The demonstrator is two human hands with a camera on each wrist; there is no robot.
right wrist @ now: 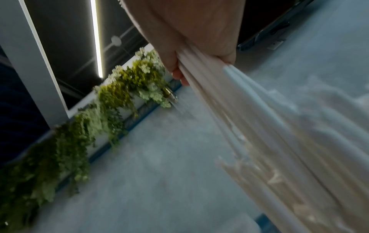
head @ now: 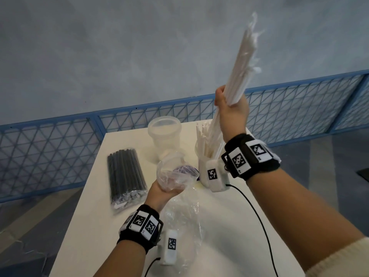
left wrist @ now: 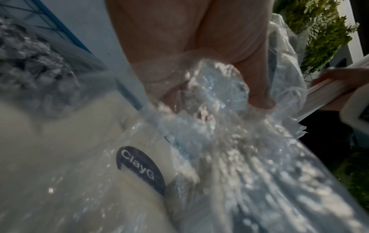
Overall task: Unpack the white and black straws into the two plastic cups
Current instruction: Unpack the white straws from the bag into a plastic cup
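My right hand (head: 229, 102) is raised above the table and grips a bundle of white straws (head: 242, 62) that points up and to the right; the same bundle (right wrist: 249, 126) runs blurred past my fingers (right wrist: 177, 74) in the right wrist view. My left hand (head: 165, 191) clutches the crumpled clear bag (head: 175, 176), whose tail hangs down to the table; the left wrist view shows my fingers (left wrist: 257, 97) curled into this bag (left wrist: 209, 102). One cup (head: 203, 166) holds several white straws (head: 205, 138). The other clear cup (head: 164, 134) stands empty. Black straws (head: 124, 172) lie sealed in their pack.
The white table (head: 219, 226) has its left edge near the black pack. A blue mesh fence (head: 60, 144) runs behind it. A black cable (head: 257, 216) trails over the table from my right wrist. A dark round sticker (left wrist: 139, 170) shows on the bag.
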